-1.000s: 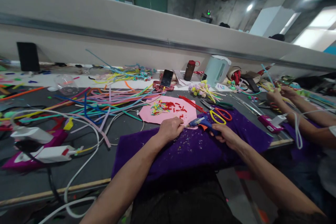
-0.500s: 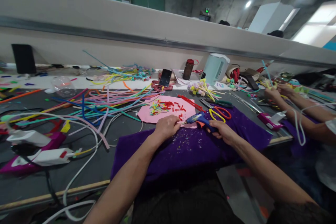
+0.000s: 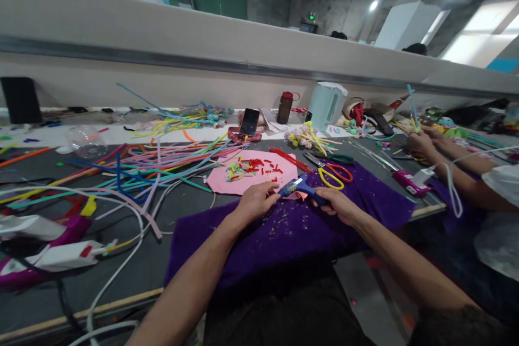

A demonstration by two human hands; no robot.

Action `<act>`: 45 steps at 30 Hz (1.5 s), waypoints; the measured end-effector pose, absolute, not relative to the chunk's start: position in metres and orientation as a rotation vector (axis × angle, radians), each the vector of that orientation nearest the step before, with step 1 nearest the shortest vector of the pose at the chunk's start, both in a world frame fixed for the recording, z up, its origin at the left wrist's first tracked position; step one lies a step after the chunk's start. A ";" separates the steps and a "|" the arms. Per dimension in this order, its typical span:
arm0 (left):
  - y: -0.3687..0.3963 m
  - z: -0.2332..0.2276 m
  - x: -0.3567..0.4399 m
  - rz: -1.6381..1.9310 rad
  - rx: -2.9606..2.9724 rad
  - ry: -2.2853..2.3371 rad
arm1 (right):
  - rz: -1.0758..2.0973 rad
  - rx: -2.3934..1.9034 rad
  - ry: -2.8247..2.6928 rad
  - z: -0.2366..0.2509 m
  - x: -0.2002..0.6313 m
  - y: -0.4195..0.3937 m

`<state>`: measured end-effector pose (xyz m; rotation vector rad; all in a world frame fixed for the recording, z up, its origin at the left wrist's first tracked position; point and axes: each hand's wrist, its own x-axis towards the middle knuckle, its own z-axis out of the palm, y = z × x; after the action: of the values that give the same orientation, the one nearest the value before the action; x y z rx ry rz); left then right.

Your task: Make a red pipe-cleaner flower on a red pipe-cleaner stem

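Observation:
My right hand [image 3: 337, 205] is wrapped round the handle of a blue glue gun [image 3: 300, 187], whose nozzle points left. Close to the nozzle, the fingers of my left hand [image 3: 256, 201] are drawn together in a pinch; anything between them is too small to make out. Both hands are above a purple cloth [image 3: 251, 246] dotted with pale scraps. Just beyond them lies a pink sheet [image 3: 221, 179], partly covered by short red pipe cleaner pieces [image 3: 267, 166] and a pile of yellow and green ones [image 3: 237, 171].
Yellow-and-red-handled scissors [image 3: 330, 177] lie right of the sheet. Long pipe cleaners [image 3: 133, 167] spread leftward near power strips [image 3: 48, 254] and white cables. A phone [image 3: 248, 121], bottle [image 3: 285, 108] and kettle [image 3: 327, 105] stand behind. At right, a co-worker's hands [image 3: 424, 140] hold pipe cleaners.
The glue gun has turned slightly in my right hand, its orange trigger less visible now. My left hand remains beside the nozzle. The whole view has shifted a little.

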<state>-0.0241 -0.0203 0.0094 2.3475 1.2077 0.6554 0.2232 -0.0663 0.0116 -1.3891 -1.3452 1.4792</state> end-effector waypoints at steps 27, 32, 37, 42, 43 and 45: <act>-0.017 -0.002 -0.021 0.578 2.428 1.226 | 1.413 -1.382 -1.321 0.001 0.221 -0.066; -0.018 -0.002 -0.021 0.579 2.439 1.232 | 1.387 -1.411 -1.321 0.002 0.221 -0.065; -0.017 0.005 -0.024 0.620 2.453 1.243 | 1.380 -1.379 -1.261 0.005 0.226 -0.070; -0.019 0.015 -0.033 0.534 2.434 1.482 | 1.383 -1.410 -1.252 0.006 0.233 -0.073; -0.021 0.017 -0.037 0.487 2.439 1.547 | 1.385 -1.417 -1.262 0.006 0.234 -0.073; -0.028 0.021 -0.045 0.370 2.500 1.638 | 1.374 -1.437 -1.306 0.004 0.238 -0.072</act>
<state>-0.0449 -0.0283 0.0211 2.4997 1.6382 0.3696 0.2377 -0.0717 0.0042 -1.4366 -1.3055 1.3741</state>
